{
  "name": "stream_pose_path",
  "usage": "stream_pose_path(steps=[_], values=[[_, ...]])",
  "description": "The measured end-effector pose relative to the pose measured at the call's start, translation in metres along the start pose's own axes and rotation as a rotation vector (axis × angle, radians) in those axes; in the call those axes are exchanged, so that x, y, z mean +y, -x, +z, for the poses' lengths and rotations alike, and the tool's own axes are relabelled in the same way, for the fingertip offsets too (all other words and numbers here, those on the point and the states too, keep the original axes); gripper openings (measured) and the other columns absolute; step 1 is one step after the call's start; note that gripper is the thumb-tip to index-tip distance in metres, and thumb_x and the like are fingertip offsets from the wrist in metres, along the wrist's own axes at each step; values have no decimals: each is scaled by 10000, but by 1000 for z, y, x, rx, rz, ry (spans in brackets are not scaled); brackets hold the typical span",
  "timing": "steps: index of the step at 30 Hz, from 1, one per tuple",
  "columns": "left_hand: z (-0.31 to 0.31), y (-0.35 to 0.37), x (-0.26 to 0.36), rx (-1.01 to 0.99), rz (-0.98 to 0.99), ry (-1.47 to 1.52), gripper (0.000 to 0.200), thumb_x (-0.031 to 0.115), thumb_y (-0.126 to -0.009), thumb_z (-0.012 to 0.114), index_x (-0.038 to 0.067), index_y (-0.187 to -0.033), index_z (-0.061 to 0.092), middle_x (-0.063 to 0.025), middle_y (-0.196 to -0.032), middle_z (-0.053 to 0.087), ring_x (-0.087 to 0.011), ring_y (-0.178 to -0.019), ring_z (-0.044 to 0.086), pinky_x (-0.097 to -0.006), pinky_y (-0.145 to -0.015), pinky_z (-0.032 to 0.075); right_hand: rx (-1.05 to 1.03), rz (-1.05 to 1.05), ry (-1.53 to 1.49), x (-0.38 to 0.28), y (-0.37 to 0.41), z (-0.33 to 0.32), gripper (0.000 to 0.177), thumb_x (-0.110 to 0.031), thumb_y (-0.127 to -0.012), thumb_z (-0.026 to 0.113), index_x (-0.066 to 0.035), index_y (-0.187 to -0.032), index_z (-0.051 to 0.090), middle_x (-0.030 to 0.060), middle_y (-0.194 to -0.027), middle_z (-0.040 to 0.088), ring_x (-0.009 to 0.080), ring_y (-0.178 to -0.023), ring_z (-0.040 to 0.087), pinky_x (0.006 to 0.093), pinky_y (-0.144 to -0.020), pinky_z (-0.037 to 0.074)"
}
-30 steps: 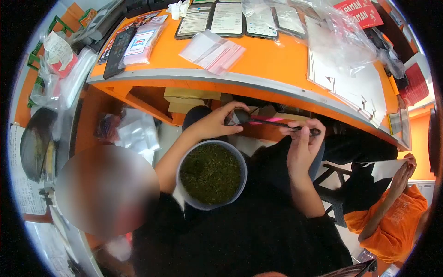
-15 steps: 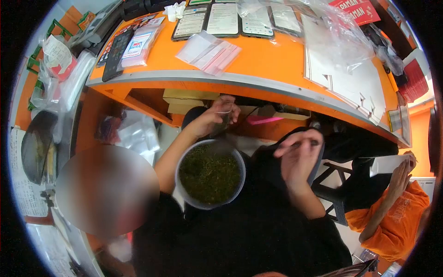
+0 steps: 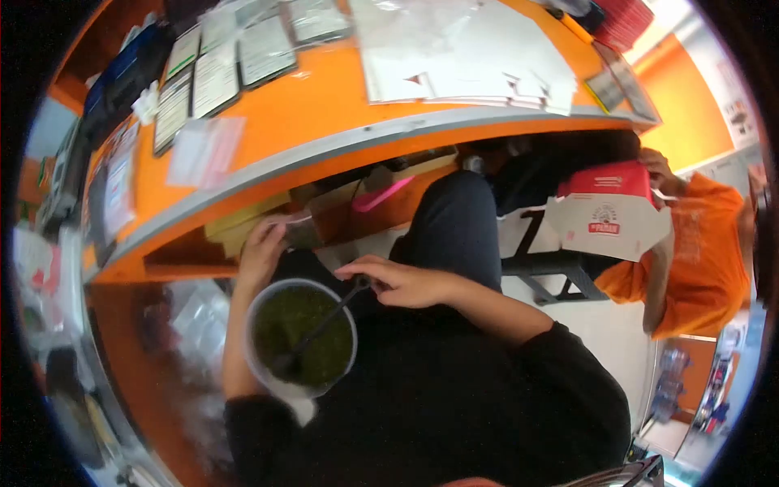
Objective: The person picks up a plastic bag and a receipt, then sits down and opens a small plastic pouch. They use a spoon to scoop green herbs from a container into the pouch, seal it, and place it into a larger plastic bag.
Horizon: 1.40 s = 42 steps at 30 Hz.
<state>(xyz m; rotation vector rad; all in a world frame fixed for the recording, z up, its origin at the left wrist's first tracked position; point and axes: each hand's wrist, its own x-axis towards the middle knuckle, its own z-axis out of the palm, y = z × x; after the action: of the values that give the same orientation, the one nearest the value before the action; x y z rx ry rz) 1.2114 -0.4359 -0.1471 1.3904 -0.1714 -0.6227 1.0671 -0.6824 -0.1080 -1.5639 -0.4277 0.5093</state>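
Note:
A round plastic tub (image 3: pixel 354 337) of dark green flakes (image 3: pixel 284 321) rests on my lap. My right hand (image 3: pixel 398 284) is closed on the handle of a black spoon (image 3: pixel 324 322), whose bowl dips into the flakes. Just beyond the tub's far rim, my left hand (image 3: pixel 264 243) pinches a small clear plastic bag (image 3: pixel 304 230). What the bag contains is too blurred to make out.
The orange desk (image 3: pixel 324 89) ahead carries several phones (image 3: pixel 215 77), zip bags (image 3: pixel 207 150) and flat white cartons (image 3: pixel 454 53). A pink object (image 3: pixel 381 195) lies on the shelf below. At right, a person in orange (image 3: pixel 702 252) holds a red-and-white box (image 3: pixel 608 215).
My right hand has come down toward the tub, and the spoon now sits in the flakes. My view has swung right. The person's carton now shows its red, folded shape.

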Motion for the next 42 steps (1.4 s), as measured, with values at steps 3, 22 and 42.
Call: stream_pose_path(steps=[3,22,42], values=[[1,-6,-2,-212,70,-7,234,140,-915,541,6,-1103,577,-75,-1040,630,-145,-959,587,-252,-807,459,167,-110,311,36,-7,-9,554,-5,-793,501,-93,-1328,389,110,-1185,456,153,-851,481,277,-744,429],[6,7,14,-298,123,-310,36,30,-856,608,-1,-859,588,-41,-841,642,-74,-795,583,-210,-702,455,342,-201,395,7,-63,-12,136,-125,-786,595,-13,-756,524,151,-694,551,324,-653,572,388,-588,442],[15,-1,25,-411,477,-589,81,62,-774,678,9,-753,621,-93,-776,634,-212,-739,622,-298,-663,485,227,-319,512,1,-67,-24,181,-149,-828,591,1,-734,553,170,-697,533,354,-679,555,431,-622,440]])
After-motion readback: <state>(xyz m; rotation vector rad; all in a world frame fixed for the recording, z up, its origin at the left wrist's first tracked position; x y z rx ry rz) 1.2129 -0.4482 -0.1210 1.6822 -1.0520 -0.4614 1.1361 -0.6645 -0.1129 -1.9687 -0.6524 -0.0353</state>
